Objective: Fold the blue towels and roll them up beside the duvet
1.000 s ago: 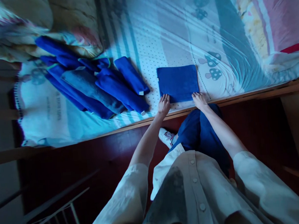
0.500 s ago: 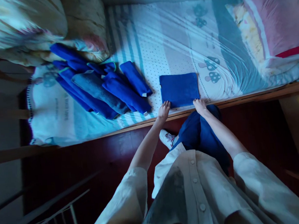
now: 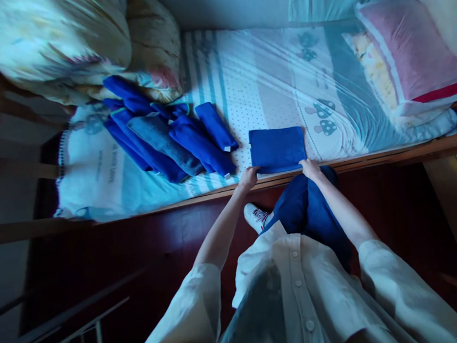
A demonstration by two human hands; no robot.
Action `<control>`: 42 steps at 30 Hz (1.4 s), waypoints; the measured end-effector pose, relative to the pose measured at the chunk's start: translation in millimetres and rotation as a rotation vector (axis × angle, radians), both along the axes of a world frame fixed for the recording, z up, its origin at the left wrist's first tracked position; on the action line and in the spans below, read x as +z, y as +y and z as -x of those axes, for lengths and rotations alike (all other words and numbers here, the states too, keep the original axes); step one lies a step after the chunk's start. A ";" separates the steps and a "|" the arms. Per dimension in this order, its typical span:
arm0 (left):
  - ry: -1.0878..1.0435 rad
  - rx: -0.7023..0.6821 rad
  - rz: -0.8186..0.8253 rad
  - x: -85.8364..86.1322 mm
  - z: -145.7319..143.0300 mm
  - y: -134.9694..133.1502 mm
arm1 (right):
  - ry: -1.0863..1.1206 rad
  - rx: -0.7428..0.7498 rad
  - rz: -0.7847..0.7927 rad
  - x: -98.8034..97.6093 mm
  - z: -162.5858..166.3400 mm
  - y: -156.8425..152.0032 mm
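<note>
A folded blue towel [image 3: 277, 149] lies flat on the patterned bed sheet [image 3: 252, 78], close to the bed's near edge. My left hand [image 3: 248, 178] pinches the towel's near left corner. My right hand [image 3: 311, 168] grips its near right corner. Both hands have the fingers curled around the near hem. To the left, several rolled and folded blue towels [image 3: 169, 134] lie in a loose pile on the sheet.
A large floral quilt bundle [image 3: 69, 41] fills the bed's far left. A pink pillow [image 3: 410, 54] lies at the right. The wooden bed rail [image 3: 391, 154] runs along the near edge. A metal rack [image 3: 67, 340] stands low left on the dark red floor.
Both hands slid from lying flat on the towel's near edge to gripping its near corners. The head camera tilted, so the bed appears lower in view.
</note>
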State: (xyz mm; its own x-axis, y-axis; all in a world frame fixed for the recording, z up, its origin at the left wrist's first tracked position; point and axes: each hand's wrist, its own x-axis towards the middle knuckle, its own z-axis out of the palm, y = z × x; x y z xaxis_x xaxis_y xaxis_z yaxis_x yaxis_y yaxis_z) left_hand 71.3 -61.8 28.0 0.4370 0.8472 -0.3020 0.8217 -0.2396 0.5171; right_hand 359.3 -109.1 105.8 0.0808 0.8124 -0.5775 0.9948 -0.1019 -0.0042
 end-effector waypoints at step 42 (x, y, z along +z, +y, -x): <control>-0.097 0.414 -0.127 -13.8 -6.6 10.9 | 0.127 -0.064 -0.414 -41.8 -29.3 27.3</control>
State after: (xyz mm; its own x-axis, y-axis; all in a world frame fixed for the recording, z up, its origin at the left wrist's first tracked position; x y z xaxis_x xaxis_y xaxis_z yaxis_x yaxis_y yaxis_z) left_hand 77.9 -51.0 14.2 0.0743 0.9845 -0.1586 0.8111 0.0328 0.5840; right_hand 388.6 -81.8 64.0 0.0877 0.9732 -0.2125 0.9755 -0.1271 -0.1797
